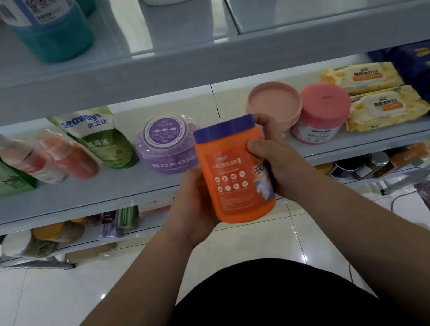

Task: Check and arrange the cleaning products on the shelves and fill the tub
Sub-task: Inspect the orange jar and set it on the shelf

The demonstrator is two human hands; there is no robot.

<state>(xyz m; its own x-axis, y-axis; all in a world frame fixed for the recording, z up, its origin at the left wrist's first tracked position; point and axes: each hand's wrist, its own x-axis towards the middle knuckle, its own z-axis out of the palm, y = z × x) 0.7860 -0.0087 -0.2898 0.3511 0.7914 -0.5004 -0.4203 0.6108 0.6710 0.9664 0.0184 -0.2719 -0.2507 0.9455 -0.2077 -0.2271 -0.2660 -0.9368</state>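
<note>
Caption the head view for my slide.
Left hand and right hand hold a blue-lidded orange jar before the middle shelf.

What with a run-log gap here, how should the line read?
held: orange jar, lid on | left hand: grips jar | right hand: grips jar | place: before middle shelf

Jar gripped before the middle shelf

Left hand [195, 208] holds the jar [235, 173] low on its left, right hand [275, 159] on its right. On the shelf [72, 196] behind the grip: round container [163, 145] just left, open tub [273, 102] just right, lidded jar [319, 115] and wipe packs [385, 107] farther right, bottles [24, 156] and pouch [97, 139] farther left.
</note>
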